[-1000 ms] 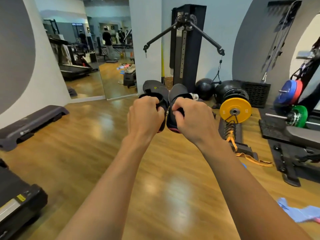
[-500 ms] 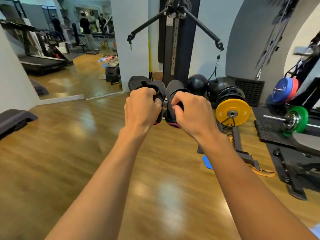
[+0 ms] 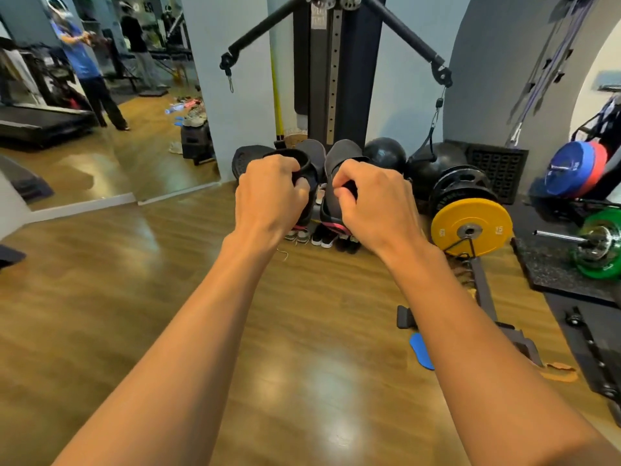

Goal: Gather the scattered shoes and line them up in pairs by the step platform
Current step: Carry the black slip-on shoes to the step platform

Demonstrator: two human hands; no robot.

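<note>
At the centre of the frame two black slide sandals are held upright, close together. The left slide (image 3: 311, 154) is gripped by its strap in the left hand (image 3: 268, 193), fingers curled round it. The right slide (image 3: 339, 156) is pinched at its edge by the right hand (image 3: 373, 203). Just below them, a row of shoes (image 3: 322, 238) stands on the wooden floor (image 3: 168, 280) before the cable machine (image 3: 336, 62). A yellow weight plate (image 3: 470, 227) sits at the right, a blue insole (image 3: 420, 351) at lower right, and a mirror (image 3: 100, 95) at upper left.

black slides (image 3: 339, 159) with pink edging, yellow plate (image 3: 447, 227), green plate (image 3: 601, 230), blue insole (image 3: 420, 351).
</note>
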